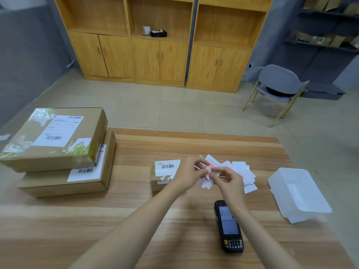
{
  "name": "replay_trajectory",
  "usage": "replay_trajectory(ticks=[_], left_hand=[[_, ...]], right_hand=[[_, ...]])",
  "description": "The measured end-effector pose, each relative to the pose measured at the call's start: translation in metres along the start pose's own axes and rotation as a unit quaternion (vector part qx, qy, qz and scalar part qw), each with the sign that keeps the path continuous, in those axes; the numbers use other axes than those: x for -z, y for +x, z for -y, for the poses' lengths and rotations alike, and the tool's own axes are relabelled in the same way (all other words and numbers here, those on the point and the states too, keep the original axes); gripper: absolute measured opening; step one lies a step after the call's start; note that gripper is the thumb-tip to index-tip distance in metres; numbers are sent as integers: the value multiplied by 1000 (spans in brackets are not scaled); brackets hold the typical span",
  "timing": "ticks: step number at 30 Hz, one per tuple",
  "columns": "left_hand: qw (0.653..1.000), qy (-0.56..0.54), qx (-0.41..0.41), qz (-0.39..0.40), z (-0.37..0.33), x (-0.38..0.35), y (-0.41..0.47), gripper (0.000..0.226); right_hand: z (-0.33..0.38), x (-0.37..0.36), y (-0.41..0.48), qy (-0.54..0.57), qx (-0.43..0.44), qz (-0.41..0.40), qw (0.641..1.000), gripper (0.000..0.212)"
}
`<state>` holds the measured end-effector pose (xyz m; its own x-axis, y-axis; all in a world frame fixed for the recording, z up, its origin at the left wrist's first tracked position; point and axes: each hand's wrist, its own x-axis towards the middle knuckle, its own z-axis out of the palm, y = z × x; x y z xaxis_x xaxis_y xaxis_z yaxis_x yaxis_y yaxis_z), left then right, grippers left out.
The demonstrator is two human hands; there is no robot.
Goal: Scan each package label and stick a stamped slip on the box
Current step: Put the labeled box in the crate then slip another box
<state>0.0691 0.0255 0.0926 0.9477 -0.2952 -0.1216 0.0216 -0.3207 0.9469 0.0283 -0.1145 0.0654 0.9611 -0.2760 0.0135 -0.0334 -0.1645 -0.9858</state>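
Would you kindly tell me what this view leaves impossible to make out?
Head view only:
Small box: right side hidden by the left hand.
Held slip: stamp partly behind fingers of the right hand.
Lower box label: mostly under the upper box.
Scanner screen: text too blurred.

Three boxes (54,140) (64,186) (156,181), one scanner (229,226), one tray (299,193)

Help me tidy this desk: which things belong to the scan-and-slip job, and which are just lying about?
Job: left hand and right hand pinching a slip, slip pile, small box, scanner, stacked boxes.
Lying about: white tray, grey chair, black device on shelf.
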Motion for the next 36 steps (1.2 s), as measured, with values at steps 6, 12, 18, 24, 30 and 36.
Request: replay_trajectory(ticks=[6, 12, 18, 24, 30, 36], left_hand=[[999, 31, 8, -18, 5, 13, 0, 19], [999, 14, 26, -41, 10, 28, 6, 19], [998, 25, 33, -55, 13, 38, 11, 20], [996, 25, 38, -81, 19, 39, 16, 17], [989, 46, 54, -130, 30, 54, 20, 15], [979, 65, 83, -177, 40, 73, 16, 15]], right_hand=[[-4, 0, 10, -9, -10, -2, 1000, 17], [-11, 14, 28, -29, -32, -53, 998, 20], [-24, 27, 41, -73, -53, -56, 994, 24], [-43, 52, 59, -75, -104, -113, 985, 17], [-70, 90, 94, -103, -181, -193, 959, 15], [-102, 102, 125, -162, -259, -112, 946, 24]])
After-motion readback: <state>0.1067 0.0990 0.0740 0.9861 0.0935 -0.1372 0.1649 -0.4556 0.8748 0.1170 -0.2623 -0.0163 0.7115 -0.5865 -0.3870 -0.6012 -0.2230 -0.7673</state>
